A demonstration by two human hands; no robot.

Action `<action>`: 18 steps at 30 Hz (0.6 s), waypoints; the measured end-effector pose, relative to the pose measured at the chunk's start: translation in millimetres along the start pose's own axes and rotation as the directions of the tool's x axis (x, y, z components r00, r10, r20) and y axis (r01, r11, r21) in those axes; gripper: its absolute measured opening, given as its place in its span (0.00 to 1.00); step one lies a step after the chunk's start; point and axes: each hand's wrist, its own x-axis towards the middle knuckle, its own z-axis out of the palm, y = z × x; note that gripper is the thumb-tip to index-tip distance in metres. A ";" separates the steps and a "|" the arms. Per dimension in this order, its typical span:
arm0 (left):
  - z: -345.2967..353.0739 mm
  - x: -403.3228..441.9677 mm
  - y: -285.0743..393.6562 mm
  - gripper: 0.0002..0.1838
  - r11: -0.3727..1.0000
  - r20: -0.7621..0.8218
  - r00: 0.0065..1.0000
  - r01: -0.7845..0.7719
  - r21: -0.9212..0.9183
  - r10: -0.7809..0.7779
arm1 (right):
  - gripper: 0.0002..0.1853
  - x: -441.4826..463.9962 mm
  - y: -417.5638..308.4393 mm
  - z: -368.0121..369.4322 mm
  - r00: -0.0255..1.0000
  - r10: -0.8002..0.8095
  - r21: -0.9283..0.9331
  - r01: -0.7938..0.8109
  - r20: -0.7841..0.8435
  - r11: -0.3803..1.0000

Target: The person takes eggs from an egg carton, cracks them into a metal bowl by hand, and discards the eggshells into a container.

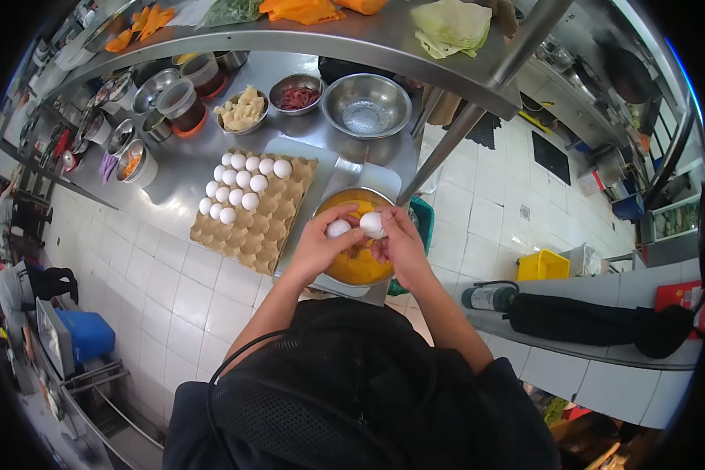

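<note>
Over a metal bowl (330,195) of yellow-orange egg liquid (358,271), both my hands are close together. My left hand (318,247) is closed around a white egg (338,229). Fingers of my right hand (404,244) grip a second white egg (372,225), which nearly touches the left thumb; whether its shell is cracked is hard to make out. To the left of the bowl lies a cardboard egg tray (272,228). White eggs (251,201) fill its far left cups, while the nearer and right cups hold none.
Behind the tray stand an empty steel bowl (366,106), a bowl of red strips (298,97) and a bowl of pale yellow pieces (241,109). Tubs of dark liquid (182,105) are farther left. A steel shelf (290,30) with cut vegetables crosses above; its post (446,149) rises at right.
</note>
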 end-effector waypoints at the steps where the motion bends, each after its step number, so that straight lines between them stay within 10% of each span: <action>1: 0.0 0.0 2.9 0.27 1.000 -0.043 0.999 0.017 0.020 -0.017 | 0.17 -0.1 -0.3 1.6 1.000 0.001 -0.001 -0.001 -0.002 1.000; 8: 2.0 1.7 -2.0 0.18 0.994 -0.020 0.998 0.063 0.090 -0.062 | 0.19 -8.5 -8.7 5.2 0.994 -0.068 -0.328 0.090 0.080 0.940; 13: 2.0 4.1 -39.5 0.19 0.921 -0.151 0.947 -0.226 0.317 0.285 | 0.22 2.0 21.2 -0.6 0.959 -0.270 -0.234 0.282 0.082 0.930; 18: 0.5 -3.0 -17.7 0.19 0.954 -0.134 0.978 -0.120 0.276 0.161 | 0.19 2.2 15.5 0.5 0.948 -0.308 -0.425 0.314 0.085 0.849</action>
